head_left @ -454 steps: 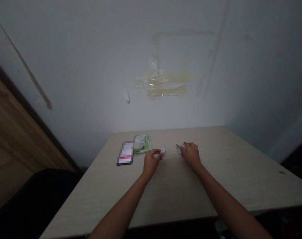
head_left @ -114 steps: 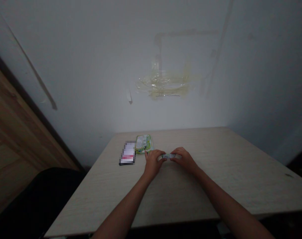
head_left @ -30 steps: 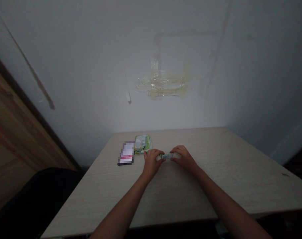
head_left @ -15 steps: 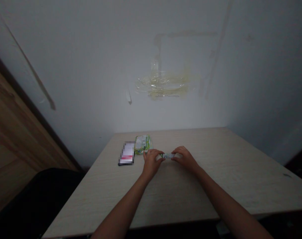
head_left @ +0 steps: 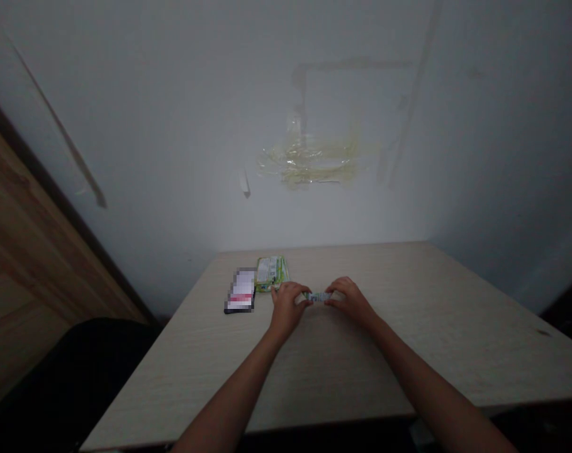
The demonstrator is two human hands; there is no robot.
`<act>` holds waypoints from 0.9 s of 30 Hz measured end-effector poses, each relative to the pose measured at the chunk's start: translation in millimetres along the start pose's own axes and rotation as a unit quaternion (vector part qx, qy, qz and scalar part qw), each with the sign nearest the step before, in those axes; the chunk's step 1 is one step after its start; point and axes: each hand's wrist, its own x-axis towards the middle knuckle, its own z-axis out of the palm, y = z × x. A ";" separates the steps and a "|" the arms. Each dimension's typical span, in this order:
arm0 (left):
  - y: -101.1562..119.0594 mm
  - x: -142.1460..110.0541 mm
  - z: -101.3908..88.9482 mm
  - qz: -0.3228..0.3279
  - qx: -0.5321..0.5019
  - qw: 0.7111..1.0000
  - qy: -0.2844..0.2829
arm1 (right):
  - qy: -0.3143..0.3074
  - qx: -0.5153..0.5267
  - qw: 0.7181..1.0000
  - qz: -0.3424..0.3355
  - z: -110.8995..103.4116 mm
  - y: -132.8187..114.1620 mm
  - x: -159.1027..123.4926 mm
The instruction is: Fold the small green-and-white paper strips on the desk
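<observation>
A small white and green printed packet [head_left: 318, 296] stretches between my two hands above the wooden table [head_left: 352, 377]. My left hand [head_left: 288, 305] pinches its left end between thumb and fingers. On the other end, my right hand [head_left: 349, 298] has the same kind of pinch. The packet's ends are hidden by the fingertips, and its exact kind is too small to tell. Just behind my left hand lies a larger green and white printed package [head_left: 270, 272].
Left of the green package is a phone [head_left: 241, 290] with its screen blurred out. The table's far edge meets a pale wall [head_left: 172, 126] bearing clear tape [head_left: 309, 163]. A dark object [head_left: 73, 365] and wooden boards [head_left: 26, 251] stand at the left.
</observation>
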 end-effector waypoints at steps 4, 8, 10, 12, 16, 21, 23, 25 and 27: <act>-1.6 -0.1 1.3 0.003 -0.004 1.000 0.008 | 0.004 0.008 1.000 0.001 -1.0 -3.3 -0.1; -4.4 -0.7 4.8 -0.013 -0.005 1.000 0.003 | -0.002 0.011 1.000 0.014 -1.7 -5.6 -0.1; -5.3 -1.1 6.4 -0.017 -0.006 1.000 -0.007 | -0.004 0.007 1.000 0.021 -2.1 -6.2 -0.1; -5.9 -1.3 7.4 -0.015 -0.003 1.000 -0.014 | -0.005 0.004 1.000 0.027 -2.3 -5.8 -0.1; -7.1 -1.6 8.8 -0.009 0.009 0.999 -0.030 | -0.012 0.005 0.999 0.036 -1.7 -2.6 -0.3; -7.7 -2.7 9.9 -0.001 0.026 0.998 -0.064 | -0.011 -0.006 0.999 0.041 -0.5 -0.6 -1.0; -7.0 -3.4 10.1 0.004 0.032 0.996 -0.082 | -0.018 -0.015 0.999 0.043 -0.5 -1.2 -1.1; -6.3 -4.0 10.5 0.006 0.039 0.995 -0.096 | -0.023 -0.030 0.998 0.052 -1.0 -1.7 -0.9; -6.3 -4.3 11.2 0.007 0.046 0.993 -0.105 | -0.019 -0.054 0.996 0.068 -2.2 -1.2 -0.9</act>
